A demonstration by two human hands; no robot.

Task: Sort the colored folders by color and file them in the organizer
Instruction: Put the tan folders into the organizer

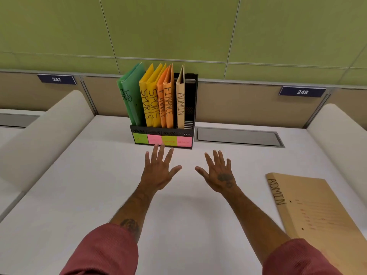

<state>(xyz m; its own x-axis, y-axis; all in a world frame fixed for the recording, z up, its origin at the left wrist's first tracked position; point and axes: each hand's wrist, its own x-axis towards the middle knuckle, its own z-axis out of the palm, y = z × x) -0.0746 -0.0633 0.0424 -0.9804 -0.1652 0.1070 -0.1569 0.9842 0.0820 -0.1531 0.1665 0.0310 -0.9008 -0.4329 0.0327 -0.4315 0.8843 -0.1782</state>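
With organizer (pixel 162 133) holding 7 folders by color, nearly done: 1 tan ADMIN folder (pixel 315 211) lying right of organizer, both hands (pixel 158 171) (pixel 219 173) spread, empty.

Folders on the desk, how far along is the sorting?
Mostly done: green, yellow, orange and one tan ADMIN folder stand upright in the organizer. Nothing is in hand; the left hand and right hand are open and empty. Left: the second ADMIN folder, flat on the desk at right.

Loose folder (pixel 317 211) right of organizer (pixel 162 135)
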